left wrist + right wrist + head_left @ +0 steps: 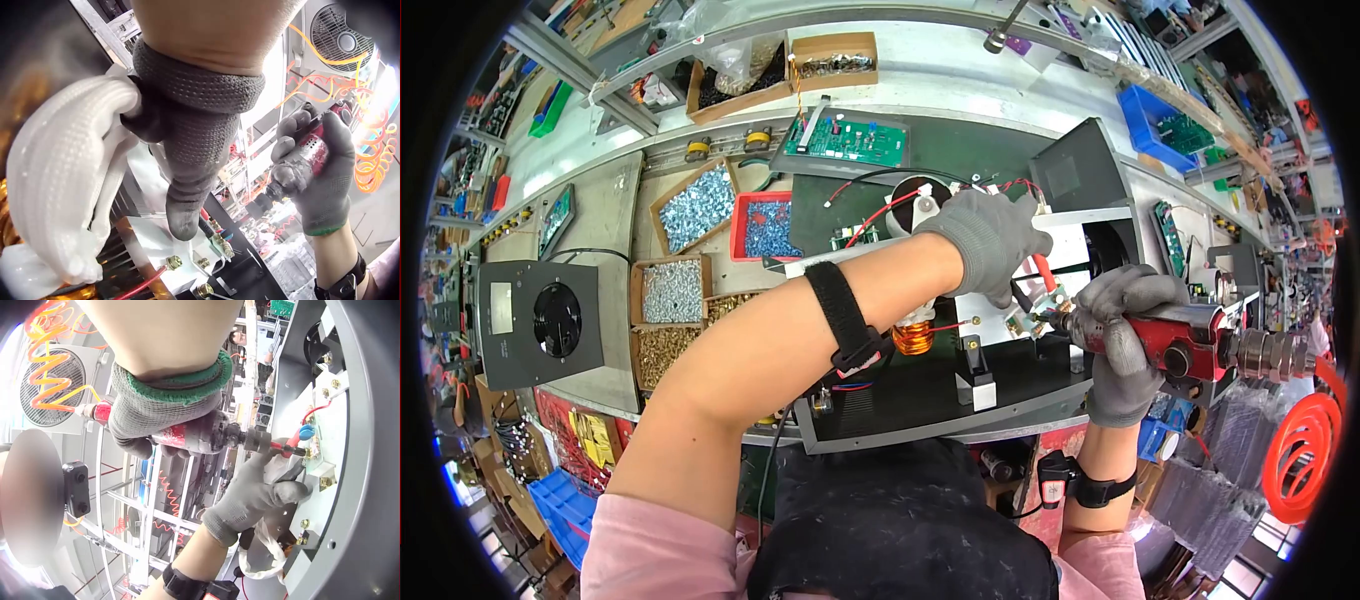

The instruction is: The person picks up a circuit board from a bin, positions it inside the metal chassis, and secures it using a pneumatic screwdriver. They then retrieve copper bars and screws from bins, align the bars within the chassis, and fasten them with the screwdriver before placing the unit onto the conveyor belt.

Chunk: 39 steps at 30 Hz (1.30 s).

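My right gloved hand [1128, 335] grips a red pneumatic driver [1182, 340], fingers wrapped round its body. Its bit [294, 450] reaches a brass terminal at a small circuit board [320, 467] inside the open grey housing [920, 432]. Close by, my left gloved hand [1000, 240] leans over the white plate [315, 515]. Finger and thumb pinch a short black cable [289, 471] beside that bit. A thick red cable [1043, 272] comes out under the left hand. White sleeving [69, 169] hangs close to the left hand in the left wrist view.
A copper coil [913, 338] sits inside the housing. Bins of screws [672, 292] and a red tray [767, 226] stand left, with a green circuit board [855, 140] behind. At right hangs a coiled orange hose [1305, 455]. A grey panel with a fan [540, 325] stands far left.
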Each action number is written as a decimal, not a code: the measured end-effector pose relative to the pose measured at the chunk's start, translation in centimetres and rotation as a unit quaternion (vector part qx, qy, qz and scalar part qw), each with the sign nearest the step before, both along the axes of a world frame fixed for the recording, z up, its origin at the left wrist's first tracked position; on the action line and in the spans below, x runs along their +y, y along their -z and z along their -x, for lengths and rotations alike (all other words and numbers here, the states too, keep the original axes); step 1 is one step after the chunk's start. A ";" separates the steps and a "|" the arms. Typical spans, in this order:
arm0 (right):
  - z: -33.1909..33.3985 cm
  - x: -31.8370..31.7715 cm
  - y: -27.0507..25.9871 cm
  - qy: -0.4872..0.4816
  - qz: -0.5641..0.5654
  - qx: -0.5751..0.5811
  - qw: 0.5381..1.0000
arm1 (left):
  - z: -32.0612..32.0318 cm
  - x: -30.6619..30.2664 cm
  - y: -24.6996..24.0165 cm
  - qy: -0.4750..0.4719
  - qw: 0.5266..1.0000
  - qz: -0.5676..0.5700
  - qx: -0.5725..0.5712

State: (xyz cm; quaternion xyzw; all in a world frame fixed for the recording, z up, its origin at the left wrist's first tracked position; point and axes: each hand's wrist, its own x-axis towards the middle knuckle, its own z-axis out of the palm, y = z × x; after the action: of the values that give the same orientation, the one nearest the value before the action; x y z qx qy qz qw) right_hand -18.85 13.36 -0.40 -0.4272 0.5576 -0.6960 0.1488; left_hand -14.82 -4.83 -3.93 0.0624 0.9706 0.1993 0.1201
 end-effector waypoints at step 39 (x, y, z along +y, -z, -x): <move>2.0 -0.3 -1.4 0.083 -0.062 -0.096 0.990 | 0.3 -0.7 -0.6 0.008 0.999 -0.015 -0.048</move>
State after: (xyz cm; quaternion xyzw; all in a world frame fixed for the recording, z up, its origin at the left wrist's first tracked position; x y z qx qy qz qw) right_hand -20.80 13.07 1.03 -0.3006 0.6164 -0.7079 0.1690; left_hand -15.08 -5.48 -3.32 0.0626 0.9601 0.2154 0.1671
